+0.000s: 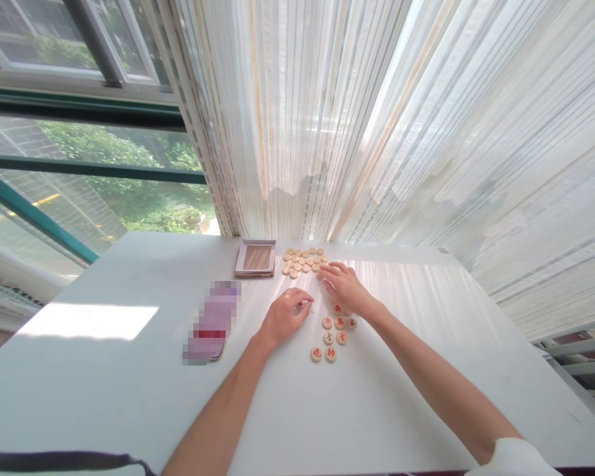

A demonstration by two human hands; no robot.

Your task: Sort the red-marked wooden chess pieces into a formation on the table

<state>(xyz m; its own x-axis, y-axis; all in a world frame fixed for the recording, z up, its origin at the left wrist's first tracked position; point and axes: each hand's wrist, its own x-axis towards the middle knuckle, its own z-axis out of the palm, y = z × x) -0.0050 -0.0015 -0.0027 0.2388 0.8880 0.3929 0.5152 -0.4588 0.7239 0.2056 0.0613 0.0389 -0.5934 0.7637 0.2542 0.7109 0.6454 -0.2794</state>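
Note:
Several round wooden Chinese chess pieces (305, 260) lie grouped at the far side of the table, and no characters show on their tops. My right hand (346, 287) reaches to the right edge of that group, its fingers stretched out and apart from the thumb, fingertips at the nearest pieces. Closer to me, my left hand (286, 316) hovers low or rests on the table with fingers curled and tips pressed together; whatever they might hold is hidden. Between my forearms are face-up pieces (340, 323) with red or dark characters, some partly covered by my right wrist.
A shallow square box (256, 258) stands left of the grouped pieces. Nearer, a purple, blurred-out phone-like object (212, 324) lies on the white table (406, 396). Striped curtains (297, 119) hang along the table's far edge, with a window (94, 145) at the left.

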